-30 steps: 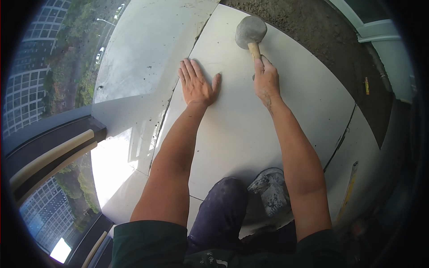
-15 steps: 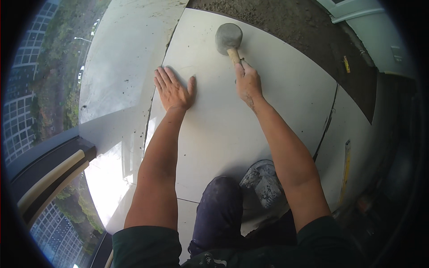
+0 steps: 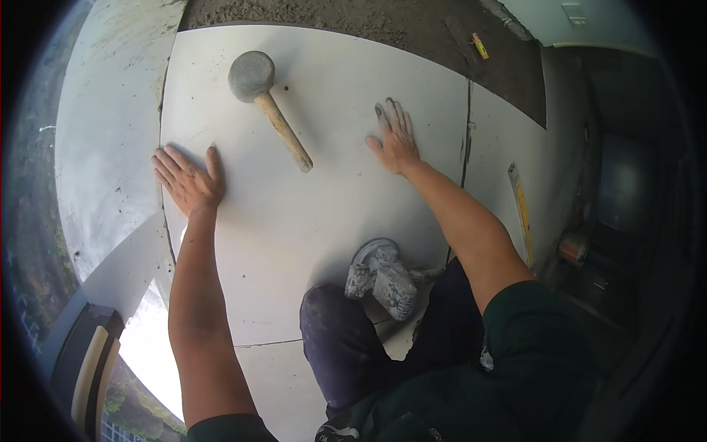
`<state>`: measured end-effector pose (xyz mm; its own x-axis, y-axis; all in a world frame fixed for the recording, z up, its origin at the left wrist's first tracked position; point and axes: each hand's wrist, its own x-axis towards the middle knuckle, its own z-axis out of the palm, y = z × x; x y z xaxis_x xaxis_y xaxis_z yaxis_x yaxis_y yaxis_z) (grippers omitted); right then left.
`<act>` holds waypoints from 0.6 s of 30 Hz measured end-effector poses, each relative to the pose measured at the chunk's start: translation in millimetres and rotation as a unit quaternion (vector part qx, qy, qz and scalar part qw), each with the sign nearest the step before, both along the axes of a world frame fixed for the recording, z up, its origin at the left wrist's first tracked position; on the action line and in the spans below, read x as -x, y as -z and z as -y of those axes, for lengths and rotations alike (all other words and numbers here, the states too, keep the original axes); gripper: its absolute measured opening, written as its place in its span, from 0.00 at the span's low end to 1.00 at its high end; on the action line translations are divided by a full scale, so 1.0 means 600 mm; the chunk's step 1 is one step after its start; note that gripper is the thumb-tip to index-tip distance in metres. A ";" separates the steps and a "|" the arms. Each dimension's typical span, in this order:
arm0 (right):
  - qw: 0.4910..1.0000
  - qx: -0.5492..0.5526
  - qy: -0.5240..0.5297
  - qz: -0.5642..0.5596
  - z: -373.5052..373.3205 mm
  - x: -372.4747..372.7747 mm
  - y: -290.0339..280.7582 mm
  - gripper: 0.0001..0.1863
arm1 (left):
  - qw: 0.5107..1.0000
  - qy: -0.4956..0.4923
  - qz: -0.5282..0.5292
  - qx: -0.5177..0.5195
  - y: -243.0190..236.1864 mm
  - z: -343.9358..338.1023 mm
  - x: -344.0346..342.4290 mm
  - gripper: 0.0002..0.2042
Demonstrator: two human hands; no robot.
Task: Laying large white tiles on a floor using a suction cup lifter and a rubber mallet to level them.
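A large pale floor tile [image 3: 324,214] lies in front of me. My left hand [image 3: 190,179] rests flat on it by the left joint, fingers spread. Toward the tile's right side, my right hand [image 3: 396,140] also lies flat with fingers stretched out, and its fingertips look dark with dirt. Between the hands and a bit farther off, a rubber mallet [image 3: 252,76] lies on the tile, its round grey head at the far left and its wooden handle slanting toward me. Neither hand touches the mallet.
Grey-brown mortar [image 3: 353,16] borders the tile's far edge, with a small yellow level [image 3: 480,46] on it. A long yellow level [image 3: 521,214] lies on the right-hand tile. My dusty shoe [image 3: 384,278] stands near my knee. A window frame [image 3: 87,346] is at lower left.
My right hand has let go of the mallet, which now lies on the tile, and has moved right to press flat. The view has turned to the right; my left hand stays at the left joint.
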<state>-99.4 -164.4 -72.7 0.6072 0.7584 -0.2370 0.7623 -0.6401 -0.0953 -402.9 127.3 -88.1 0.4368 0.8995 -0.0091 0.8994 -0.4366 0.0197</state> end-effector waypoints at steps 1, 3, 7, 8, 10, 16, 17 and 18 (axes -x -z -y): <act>0.991 0.018 -0.077 0.112 0.010 0.000 0.001 0.39 | 1.000 0.002 -0.002 0.005 -0.002 -0.001 0.005 0.47; 0.993 0.016 -0.073 0.089 0.017 -0.014 0.009 0.40 | 1.000 -0.004 -0.017 0.002 -0.002 -0.002 0.005 0.47; 0.997 -0.006 -0.072 0.041 0.016 -0.011 -0.004 0.41 | 1.000 -0.006 -0.019 -0.009 -0.002 -0.005 0.010 0.47; 0.997 -0.008 -0.067 0.042 0.018 -0.016 -0.004 0.41 | 1.000 0.002 -0.017 -0.015 0.006 -0.005 0.011 0.47; 0.996 -0.026 -0.076 0.027 0.023 -0.017 -0.004 0.42 | 0.999 0.005 -0.035 -0.017 0.026 -0.005 0.024 0.47; 0.997 -0.039 -0.060 -0.033 0.015 -0.014 -0.013 0.43 | 0.999 -0.047 0.010 -0.019 0.052 -0.067 -0.048 0.42; 0.997 -0.018 -0.059 -0.041 0.016 -0.021 -0.015 0.43 | 0.999 -0.049 0.010 -0.017 0.053 -0.080 -0.079 0.42; 0.997 -0.031 -0.059 -0.047 0.021 -0.025 -0.012 0.44 | 0.997 -0.074 0.031 -0.022 0.054 -0.096 -0.108 0.42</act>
<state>-84.2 -177.1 -65.6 0.4896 0.8384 -0.2396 0.8180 -0.5368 -0.2068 -338.0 184.6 -120.5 0.2977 0.9531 0.0546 0.9517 -0.3008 0.0610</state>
